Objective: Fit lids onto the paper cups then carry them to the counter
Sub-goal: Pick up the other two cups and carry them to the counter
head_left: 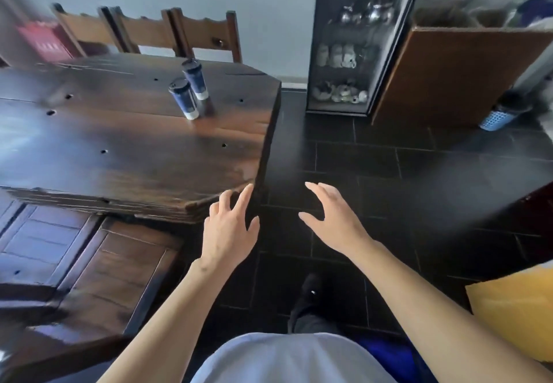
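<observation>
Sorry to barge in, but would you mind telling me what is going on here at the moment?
A person stands at the corner of a dark wooden table, both arms stretched forward. The left hand and right hand are open and hold nothing. Two blue paper cups stand close together further back on the table, out of the hands' grasp, and both seem to have dark lids on, though the picture is blurred. They have not been picked up, so carrying them to the counter is not yet done.

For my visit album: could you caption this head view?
Both empty hands, left and right, reach toward two lidded paper cups on the wooden table.
</observation>
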